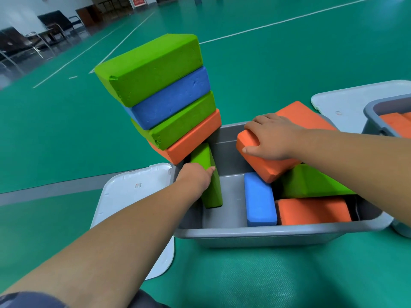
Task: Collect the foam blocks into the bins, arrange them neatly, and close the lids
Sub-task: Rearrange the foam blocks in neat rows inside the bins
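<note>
While 2 hands hold blocks | 4 green | 2 blue | 2 bins

Bright, even indoor light falls from overhead, leaving only soft shadows inside the grey plastic bin, darkest under the tilted orange foam block and beside the upright green foam block. The glossy green sports floor carries a pale sheen toward the top right. The wide-angle lens bows the white floor lines and smears the dark chairs at the upper left.
</note>
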Available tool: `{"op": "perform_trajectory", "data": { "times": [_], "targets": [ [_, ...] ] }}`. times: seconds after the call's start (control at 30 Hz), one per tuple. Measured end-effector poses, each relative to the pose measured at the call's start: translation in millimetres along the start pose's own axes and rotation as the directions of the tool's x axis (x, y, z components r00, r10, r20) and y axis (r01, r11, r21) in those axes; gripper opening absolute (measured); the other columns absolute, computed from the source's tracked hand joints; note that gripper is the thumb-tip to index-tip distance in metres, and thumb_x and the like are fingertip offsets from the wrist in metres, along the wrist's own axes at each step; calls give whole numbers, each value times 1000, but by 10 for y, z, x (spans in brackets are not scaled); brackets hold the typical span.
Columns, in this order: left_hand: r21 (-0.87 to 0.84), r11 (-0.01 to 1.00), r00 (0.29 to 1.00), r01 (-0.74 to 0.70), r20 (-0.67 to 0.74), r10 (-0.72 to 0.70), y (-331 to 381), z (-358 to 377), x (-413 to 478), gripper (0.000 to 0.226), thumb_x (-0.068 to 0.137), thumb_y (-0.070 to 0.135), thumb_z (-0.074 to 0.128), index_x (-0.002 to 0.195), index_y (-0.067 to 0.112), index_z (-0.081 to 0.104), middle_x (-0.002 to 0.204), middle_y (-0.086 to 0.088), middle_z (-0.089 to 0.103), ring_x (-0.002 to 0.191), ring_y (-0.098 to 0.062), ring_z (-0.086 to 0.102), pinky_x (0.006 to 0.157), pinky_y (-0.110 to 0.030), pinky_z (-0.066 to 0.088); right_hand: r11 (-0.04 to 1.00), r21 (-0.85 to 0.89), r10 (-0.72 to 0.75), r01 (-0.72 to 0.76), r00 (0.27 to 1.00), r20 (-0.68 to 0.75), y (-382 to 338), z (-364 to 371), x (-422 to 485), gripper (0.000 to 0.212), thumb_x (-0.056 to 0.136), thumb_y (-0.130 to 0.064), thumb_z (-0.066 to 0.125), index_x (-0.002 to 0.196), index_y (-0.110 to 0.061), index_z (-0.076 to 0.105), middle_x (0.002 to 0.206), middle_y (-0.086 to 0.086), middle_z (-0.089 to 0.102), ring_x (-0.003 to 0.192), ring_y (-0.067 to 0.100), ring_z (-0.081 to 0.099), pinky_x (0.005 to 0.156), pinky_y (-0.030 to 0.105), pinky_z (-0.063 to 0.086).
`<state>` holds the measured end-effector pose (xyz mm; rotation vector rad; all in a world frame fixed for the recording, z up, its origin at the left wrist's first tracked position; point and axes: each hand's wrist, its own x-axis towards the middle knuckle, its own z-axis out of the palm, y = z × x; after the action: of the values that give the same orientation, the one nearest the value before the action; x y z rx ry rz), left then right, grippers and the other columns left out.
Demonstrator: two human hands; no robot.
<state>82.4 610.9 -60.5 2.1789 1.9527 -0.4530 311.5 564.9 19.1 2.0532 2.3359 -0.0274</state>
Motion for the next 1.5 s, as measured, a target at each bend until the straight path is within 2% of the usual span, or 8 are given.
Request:
{"op": "perform_trajectory", "data": {
  "times": [0.1,0.2,0.27,0.43,0.63,0.87,1.13,1.5],
  "targets": [
    [96,992,996,-84,19,82,31,-51,6,69,112,14,31,164,44,-2,137,-21,53,126,-40,59,99,-47,54,1000,1,-6,6,1000,-5,19,13,9,83,90,-77,45,154,-26,38,156,8,42,145,35,36,119,51,32],
    [-17,999,999,38,30,-37,-12,-5,-52,53,111,31,42,163,30,30,131,-22,58,119,-39,63,94,-47,55,1000,10,0,1,1000,-30,52,38,6,87,90,-80,40,155,-22,37,156,10,43,144,35,36,119,51,31],
    [-146,989,999,34,-27,-38,-36,9,-90,58,105,56,46,130,7,65,118,-18,69,107,-35,68,90,-44,57,1000,10,26,-25,998,-56,83,67,14,90,90,-81,38,153,-17,39,153,12,44,143,36,38,119,51,32],
    [38,996,994,81,-72,-78,70,-158,-203,50,112,45,33,153,19,45,138,-13,58,132,-34,56,105,-43,47,994,39,105,-102,989,-101,218,62,29,89,92,-80,33,148,-11,45,148,15,48,140,38,41,117,52,34],
    [-197,977,976,-78,-213,35,269,-313,-242,25,101,38,54,103,14,58,116,-10,67,111,-35,65,80,-37,46,935,18,351,-354,917,-188,489,68,43,78,94,-73,39,136,-8,52,135,19,51,129,41,47,108,52,40],
    [-770,618,972,-159,-14,233,629,-269,-384,35,105,33,51,101,2,66,91,-14,76,75,-25,78,79,-47,65,732,137,679,-667,732,-63,713,29,-5,77,97,-73,38,132,-7,56,134,19,60,126,42,55,100,47,43],
    [-741,652,987,-157,-139,80,533,-436,-474,43,99,46,51,94,6,64,82,-15,75,72,-31,75,73,-43,63,697,442,683,-564,711,-170,645,-181,7,54,90,-57,44,114,-13,66,119,17,53,108,45,56,93,49,49],
    [-661,745,986,88,165,29,-439,-514,-715,40,89,33,50,97,0,71,83,-20,77,72,-36,77,66,-42,66,574,762,423,-298,905,35,-45,-390,43,39,84,-51,70,100,-17,61,101,3,65,97,28,63,80,42,47]
  ]
}}
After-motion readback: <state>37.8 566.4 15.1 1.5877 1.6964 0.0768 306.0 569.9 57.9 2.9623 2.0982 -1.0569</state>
